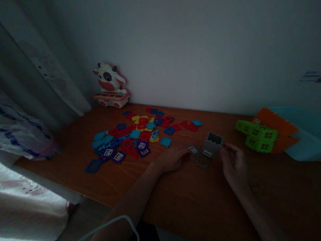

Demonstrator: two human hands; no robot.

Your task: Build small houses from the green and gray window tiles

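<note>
My left hand [172, 159] rests low over the table, its fingers closed on a grey building tile [193, 150] with a white window. Just right of that tile stands a grey open-topped box of joined tiles [211, 145], with a white window low on its front. My right hand [235, 164] grips the box's right side between thumb and fingers. A grey notched frame piece [201, 162] lies on the table between the hands, close to the box's lower left. Whether it is joined to the left tile I cannot tell.
A spread of red, blue, yellow and purple tiles [128, 143] covers the table's left part. At the right sit a green tile assembly [260, 136], orange tiles [287, 125] and a light-blue plastic bag [307, 140]. A cow toy keyboard [111, 88] stands by the wall. A pale cable [102, 226] crosses the lower foreground.
</note>
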